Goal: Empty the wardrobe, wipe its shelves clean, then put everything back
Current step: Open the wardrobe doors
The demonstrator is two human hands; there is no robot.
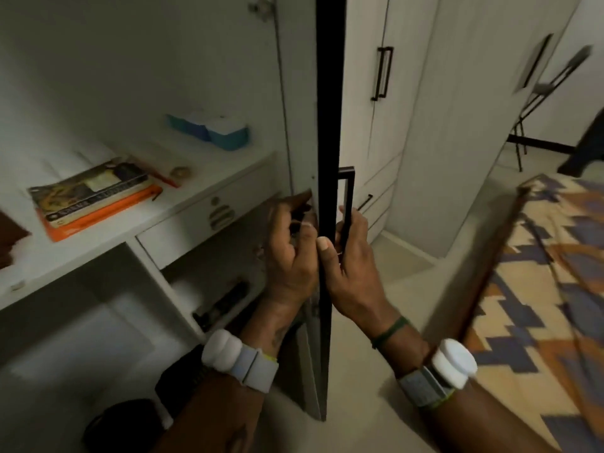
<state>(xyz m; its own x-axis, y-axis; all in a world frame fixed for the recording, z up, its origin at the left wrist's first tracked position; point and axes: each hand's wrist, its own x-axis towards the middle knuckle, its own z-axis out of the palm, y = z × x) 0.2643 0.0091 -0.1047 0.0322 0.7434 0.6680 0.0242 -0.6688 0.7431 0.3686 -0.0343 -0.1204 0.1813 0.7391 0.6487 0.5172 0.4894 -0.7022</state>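
Hard to make out: everything's pretty smeared, and the wardrobe door point(327, 125) stands edge-on to the camera, so you mostly just get its black edge.
Hidden: the left grip point(291, 253) has its fingertips up against the door's inner face with something small and dark there. Honestly can't tell if it's pinching that or only pressing on the door.
Cut off: a brown thing point(9, 240) at the left edge of the shelf point(81, 273) and a dark rounded thing point(124, 423) at bottom left, both too blurry to name.
Left grip pose: inner side of the door, fingers curled, white wristband point(235, 358) on the forearm.
Right grip pose: the right grip point(353, 266) is on the outer side, fingers wrapped round the lower end of the black door handle point(346, 204), thumb flat on the door's edge.
Wardrobe: open, on the left. The shelf carries a stack of books point(94, 197) and blue boxes point(215, 130) further back. A drawer point(202, 223) sits under it.
Around: a bed point(555, 273) with a patterned cover on the right.
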